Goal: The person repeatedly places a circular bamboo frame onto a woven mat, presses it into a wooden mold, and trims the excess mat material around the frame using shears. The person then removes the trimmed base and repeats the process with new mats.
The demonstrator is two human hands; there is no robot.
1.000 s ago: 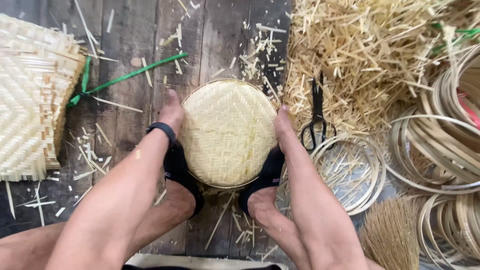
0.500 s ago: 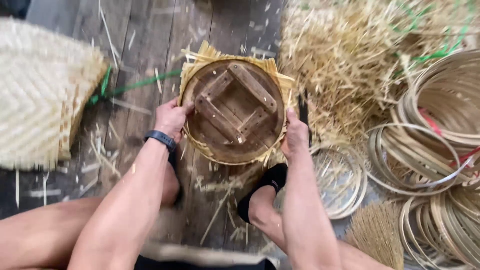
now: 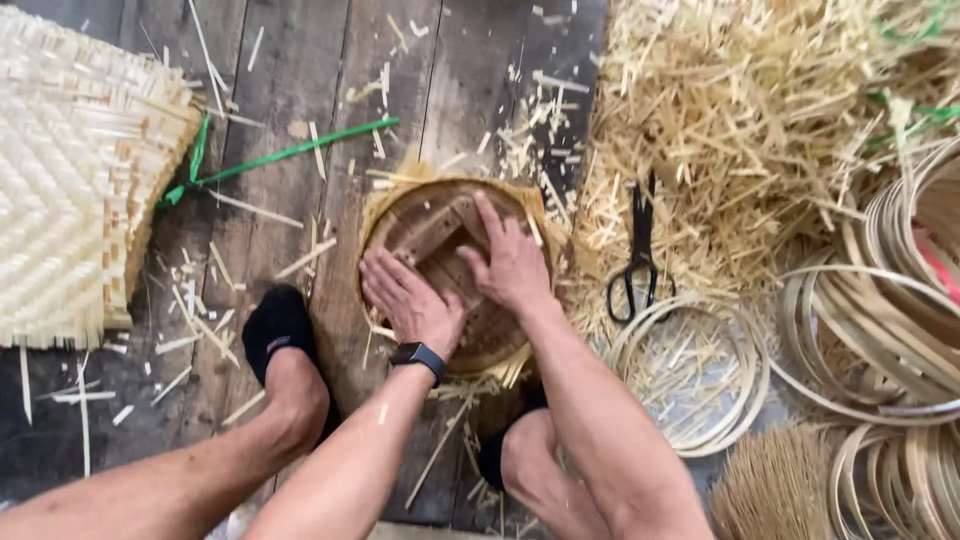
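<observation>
Your left hand (image 3: 410,300) and right hand (image 3: 510,262) press flat, fingers spread and grasping nothing, inside a round wooden mould (image 3: 455,270) on the plank floor (image 3: 300,80) between your feet. Woven bamboo (image 3: 385,205) frills out around its rim; black scissors (image 3: 636,262) lie just right, beside bamboo hoops (image 3: 690,370), with a woven mat (image 3: 70,180) at left.
</observation>
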